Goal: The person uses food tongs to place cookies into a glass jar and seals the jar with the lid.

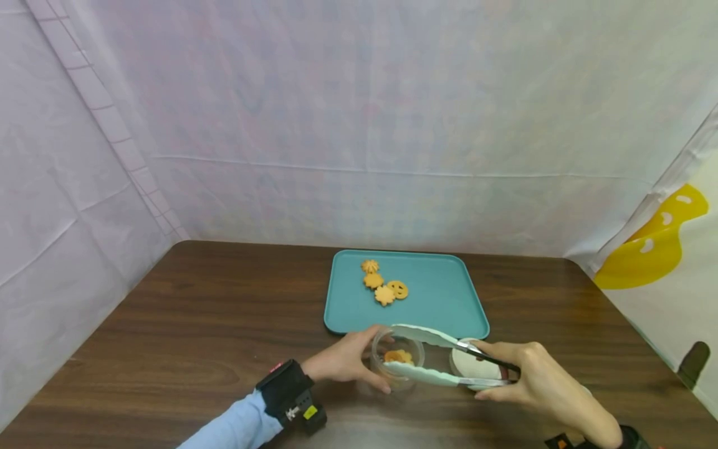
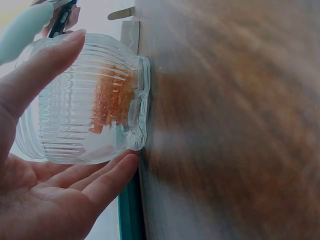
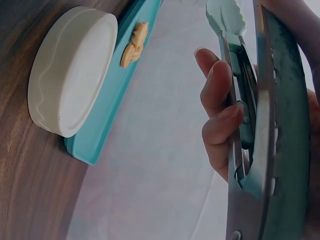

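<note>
A ribbed glass jar [image 1: 397,360] stands on the brown table [image 1: 213,312], just near of the teal tray [image 1: 443,299]. The left hand [image 1: 344,358] cups it from the left, fingers and thumb curved round its wall — the left wrist view shows the fingertips lying on the ribs. The right hand [image 1: 533,380] grips the handle end of mint-tipped tongs [image 1: 437,355], fingers curled round both arms; the tips stand apart, one arm over the jar's mouth and one along its near side, and nothing can be seen pinched between them. One cookie [image 1: 398,357] lies inside the jar — orange through the glass in the left wrist view. Four more cookies [image 1: 384,284] sit in a cluster on the far left part of the tray. The white lid [image 1: 477,366] lies flat on the table just right of the jar, partly behind the tongs. Judged from this, the moving of cookies into the jar is at an early stage: one in, four left on the tray, the lid off.
</note>
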The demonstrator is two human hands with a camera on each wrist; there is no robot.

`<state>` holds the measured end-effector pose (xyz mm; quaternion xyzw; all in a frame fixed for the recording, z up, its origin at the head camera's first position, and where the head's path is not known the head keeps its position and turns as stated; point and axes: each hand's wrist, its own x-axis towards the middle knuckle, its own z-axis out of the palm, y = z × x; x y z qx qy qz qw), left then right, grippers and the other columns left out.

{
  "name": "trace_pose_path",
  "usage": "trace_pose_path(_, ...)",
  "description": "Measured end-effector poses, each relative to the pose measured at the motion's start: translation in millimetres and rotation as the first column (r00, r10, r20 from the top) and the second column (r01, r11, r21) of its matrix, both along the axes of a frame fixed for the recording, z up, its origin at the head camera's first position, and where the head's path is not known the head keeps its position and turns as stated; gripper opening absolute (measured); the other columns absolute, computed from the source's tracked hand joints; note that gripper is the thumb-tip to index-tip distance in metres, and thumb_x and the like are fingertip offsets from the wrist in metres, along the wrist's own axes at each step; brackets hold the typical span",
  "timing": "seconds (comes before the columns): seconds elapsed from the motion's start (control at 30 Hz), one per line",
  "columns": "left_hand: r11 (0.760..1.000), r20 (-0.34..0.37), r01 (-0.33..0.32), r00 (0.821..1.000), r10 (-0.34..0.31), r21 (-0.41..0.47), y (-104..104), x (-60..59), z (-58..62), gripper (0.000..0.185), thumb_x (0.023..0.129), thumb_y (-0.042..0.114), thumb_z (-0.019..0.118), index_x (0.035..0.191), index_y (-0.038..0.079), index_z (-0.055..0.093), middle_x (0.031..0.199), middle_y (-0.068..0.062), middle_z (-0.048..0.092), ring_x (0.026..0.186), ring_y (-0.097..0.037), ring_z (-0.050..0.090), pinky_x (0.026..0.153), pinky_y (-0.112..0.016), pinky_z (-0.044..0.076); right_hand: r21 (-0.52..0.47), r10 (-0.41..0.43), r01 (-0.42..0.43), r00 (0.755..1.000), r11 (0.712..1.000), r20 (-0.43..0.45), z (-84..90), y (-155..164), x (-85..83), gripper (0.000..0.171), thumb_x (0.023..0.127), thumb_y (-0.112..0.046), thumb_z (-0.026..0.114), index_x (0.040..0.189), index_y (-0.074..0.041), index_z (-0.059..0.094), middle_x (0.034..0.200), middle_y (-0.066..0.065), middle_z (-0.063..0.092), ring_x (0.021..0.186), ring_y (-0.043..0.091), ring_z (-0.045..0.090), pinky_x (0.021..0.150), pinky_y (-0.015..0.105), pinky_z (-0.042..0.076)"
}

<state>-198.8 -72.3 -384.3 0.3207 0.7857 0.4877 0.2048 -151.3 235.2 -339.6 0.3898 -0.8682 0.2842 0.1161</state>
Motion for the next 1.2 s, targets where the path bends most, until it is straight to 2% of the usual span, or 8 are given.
trace_pose_path(0.33, 1.000, 0.007, -0.006, 1.000, 0.006, 0.017, 0.9, 0.0, -1.1, 0.076, 0.067, 0.009, 0.078, 0.130, 0.005, 0.035, 0.126, -0.012, 0.046, 0.117, -0.025, 0.045, 0.094, -0.019, 0.040, -0.070, -0.064, 0.061, 0.997, 0.996, -0.041, -0.8, -2.4, -2.7, 0.055, 0.063, -0.022, 0.079, 0.111, -0.001, 0.062, 0.084, 0.003, 0.067, 0.060, -0.004, 0.046, 0.047, 0.008, 0.037)
trace_pose_path(0.43, 1.000, 0.001, -0.007, 1.000, 0.007, 0.006, 0.8, 0.0, -0.7, 0.076, 0.067, 0.009, 0.078, 0.130, 0.006, 0.035, 0.128, -0.012, 0.044, 0.117, -0.025, 0.045, 0.093, -0.019, 0.041, -0.091, -0.099, 0.092, 0.993, 0.992, -0.071, 1.3, -3.2, -7.8, 0.054, 0.061, -0.019, 0.080, 0.109, -0.002, 0.063, 0.078, 0.000, 0.067, 0.057, -0.005, 0.044, 0.045, 0.008, 0.035)
trace_pose_path(0.53, 1.000, -0.013, -0.003, 1.000, 0.003, 0.010, 0.8, -0.2, -0.6, 0.077, 0.067, 0.010, 0.078, 0.130, 0.005, 0.035, 0.128, -0.015, 0.044, 0.117, -0.027, 0.045, 0.093, -0.019, 0.041, -0.088, -0.141, 0.132, 0.984, 0.987, -0.106, 3.3, -3.9, -14.3, 0.054, 0.060, -0.018, 0.080, 0.108, -0.001, 0.063, 0.059, -0.010, 0.055, 0.048, -0.007, 0.029, 0.039, 0.007, 0.027)
trace_pose_path(0.7, 1.000, -0.005, 0.000, 1.000, 0.000, 0.025, 0.7, 0.1, -0.2, 0.078, 0.067, 0.008, 0.078, 0.131, 0.005, 0.034, 0.128, -0.015, 0.045, 0.118, -0.027, 0.044, 0.093, -0.019, 0.041, -0.016, -0.233, 0.233, 0.963, 0.972, -0.134, 2.3, -5.0, -23.7, 0.056, 0.061, -0.024, 0.079, 0.107, 0.002, 0.063, 0.074, 0.005, 0.066, 0.043, -0.008, 0.012, 0.039, 0.011, 0.022)
trace_pose_path(0.77, 1.000, -0.001, 0.002, 1.000, -0.002, 0.028, 0.8, 0.5, 0.0, 0.078, 0.066, 0.008, 0.078, 0.131, 0.005, 0.034, 0.128, -0.015, 0.044, 0.118, -0.027, 0.044, 0.093, -0.019, 0.040, 0.023, -0.266, 0.272, 0.954, 0.962, -0.136, 0.2, -5.2, -27.4, 0.056, 0.063, -0.029, 0.078, 0.107, 0.002, 0.063, 0.071, 0.005, 0.066, 0.043, -0.008, 0.009, 0.040, 0.012, 0.020)
trace_pose_path(0.87, 1.000, 0.011, 0.004, 1.000, -0.004, 0.030, 0.8, 0.9, 0.1, 0.077, 0.067, 0.008, 0.077, 0.131, 0.005, 0.034, 0.129, -0.014, 0.044, 0.118, -0.027, 0.044, 0.094, -0.019, 0.040, 0.065, -0.298, 0.309, 0.944, 0.949, -0.142, -4.1, -5.1, -34.6, 0.056, 0.063, -0.032, 0.077, 0.107, 0.000, 0.064, 0.047, -0.013, 0.041, 0.045, -0.005, 0.006, 0.041, 0.012, 0.014)
trace_pose_path(0.93, 1.000, 0.017, 0.005, 1.000, -0.005, 0.031, 0.8, 0.8, -0.1, 0.077, 0.067, 0.008, 0.077, 0.131, 0.005, 0.034, 0.129, -0.014, 0.043, 0.119, -0.027, 0.043, 0.094, -0.019, 0.040, 0.082, -0.306, 0.320, 0.941, 0.944, -0.144, -7.0, -4.8, -40.0, 0.057, 0.063, -0.033, 0.077, 0.107, 0.000, 0.064, 0.045, -0.017, 0.023, 0.046, -0.005, 0.007, 0.042, 0.012, 0.012)
trace_pose_path(1.2, 0.999, 0.013, 0.010, 1.000, -0.011, 0.038, 0.2, -0.8, -0.5, 0.075, 0.068, 0.008, 0.077, 0.130, 0.005, 0.035, 0.128, -0.016, 0.045, 0.118, -0.028, 0.044, 0.094, -0.020, 0.040, 0.160, -0.343, 0.353, 0.935, 0.922, -0.083, -18.1, -4.4, -60.9, 0.063, 0.062, -0.041, 0.076, 0.110, -0.001, 0.063, 0.050, -0.015, 0.019, 0.046, -0.002, 0.009, 0.041, 0.015, 0.013)
